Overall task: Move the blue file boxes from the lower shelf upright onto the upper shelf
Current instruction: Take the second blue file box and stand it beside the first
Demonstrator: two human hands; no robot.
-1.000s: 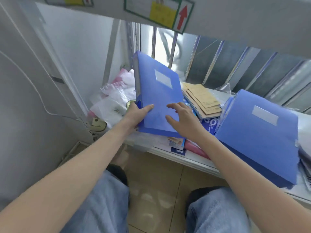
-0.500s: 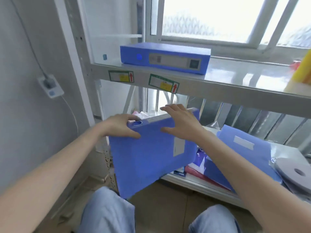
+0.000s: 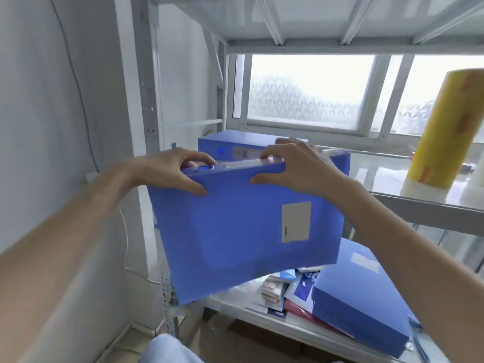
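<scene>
I hold a blue file box [image 3: 243, 231] upright in the air in front of the upper shelf [image 3: 424, 208], spine up and tilted a little. My left hand [image 3: 172, 171] grips its top left corner by the finger hole. My right hand [image 3: 296, 166] grips the top edge further right. Behind it a second blue file box [image 3: 235, 145] lies flat on the upper shelf. A third blue file box [image 3: 358, 297] lies slanted on the lower shelf [image 3: 235, 302] at the right.
A yellow roll of film [image 3: 442, 132] stands on the upper shelf at the right. Booklets and a red folder [image 3: 301, 307] are piled on the lower shelf. The rack's post [image 3: 149, 100] and the wall are at the left, a window behind.
The box has been lifted off the lower shelf and turned upright, up to the level of the upper shelf. My view has risen with it.
</scene>
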